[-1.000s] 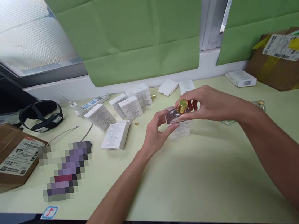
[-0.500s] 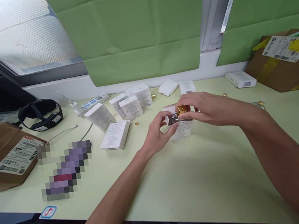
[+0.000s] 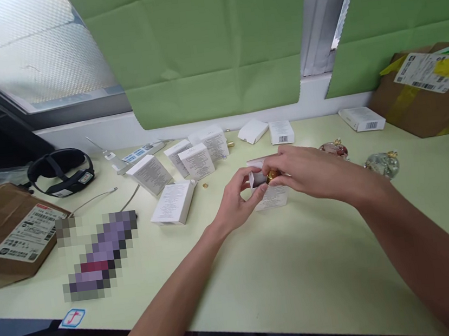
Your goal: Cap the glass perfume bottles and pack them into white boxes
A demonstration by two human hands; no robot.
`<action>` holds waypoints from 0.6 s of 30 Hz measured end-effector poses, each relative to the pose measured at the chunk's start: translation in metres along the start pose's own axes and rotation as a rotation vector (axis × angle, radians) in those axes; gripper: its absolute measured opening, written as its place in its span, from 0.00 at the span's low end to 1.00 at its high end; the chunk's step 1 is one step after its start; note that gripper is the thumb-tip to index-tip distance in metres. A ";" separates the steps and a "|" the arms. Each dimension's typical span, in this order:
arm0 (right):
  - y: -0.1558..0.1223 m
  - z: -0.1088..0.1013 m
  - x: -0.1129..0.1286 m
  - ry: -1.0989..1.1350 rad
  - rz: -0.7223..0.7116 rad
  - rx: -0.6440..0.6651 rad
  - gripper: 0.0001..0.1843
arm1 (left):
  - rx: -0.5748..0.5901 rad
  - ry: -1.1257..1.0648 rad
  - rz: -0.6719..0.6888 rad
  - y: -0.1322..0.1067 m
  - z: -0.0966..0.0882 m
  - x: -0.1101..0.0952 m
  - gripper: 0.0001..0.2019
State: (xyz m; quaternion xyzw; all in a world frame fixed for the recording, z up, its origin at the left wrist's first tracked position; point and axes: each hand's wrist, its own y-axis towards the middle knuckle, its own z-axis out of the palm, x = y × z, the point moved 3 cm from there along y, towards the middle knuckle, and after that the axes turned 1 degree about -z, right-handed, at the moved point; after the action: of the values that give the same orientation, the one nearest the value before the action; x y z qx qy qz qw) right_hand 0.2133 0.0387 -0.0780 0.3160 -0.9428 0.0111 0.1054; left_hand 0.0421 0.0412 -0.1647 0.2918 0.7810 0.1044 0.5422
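Note:
My left hand (image 3: 241,196) grips the left side of a small white printed carton (image 3: 271,197) that stands upright on the table with its top flaps open. A shiny amber-gold bottle (image 3: 273,175) is pinched in the fingertips of my right hand (image 3: 290,168). It sits partly down in the carton's mouth, its lower part hidden by the carton wall and fingers. To the right of that hand lie two rounded glass bottles with gold tops, a reddish bottle (image 3: 334,149) and a clear bottle (image 3: 383,165). A small gold ring (image 3: 205,185) lies left of my left hand.
Several white cartons (image 3: 197,161) stand or lie left of centre, more along the back wall. Brown cardboard boxes (image 3: 429,104) sit at both ends of the table. At left are a black headset (image 3: 61,174), a power strip (image 3: 144,151), cables and a pixelated purple object (image 3: 102,254).
My right hand has moved down, and the amber-gold bottle has sunk deeper into the carton. The right forearm shifted, uncovering the two glass bottles. My left hand stays in place.

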 end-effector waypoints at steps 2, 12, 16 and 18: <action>0.000 0.001 0.001 -0.010 0.010 0.004 0.08 | 0.002 -0.005 0.005 0.000 0.000 -0.001 0.14; -0.001 0.003 -0.001 0.085 -0.094 0.104 0.16 | -0.007 0.003 -0.018 -0.001 -0.001 0.003 0.15; -0.008 -0.016 -0.010 0.273 -0.035 0.087 0.18 | 0.020 -0.078 -0.044 -0.001 -0.004 0.001 0.16; -0.012 -0.025 -0.021 0.329 0.045 0.051 0.20 | 0.032 -0.103 -0.081 -0.001 -0.006 -0.001 0.15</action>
State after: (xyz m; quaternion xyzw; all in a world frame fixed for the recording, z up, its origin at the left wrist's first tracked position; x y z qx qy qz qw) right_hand 0.2418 0.0437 -0.0588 0.2915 -0.9190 0.0890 0.2501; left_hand 0.0360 0.0406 -0.1623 0.2738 0.7648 0.0546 0.5807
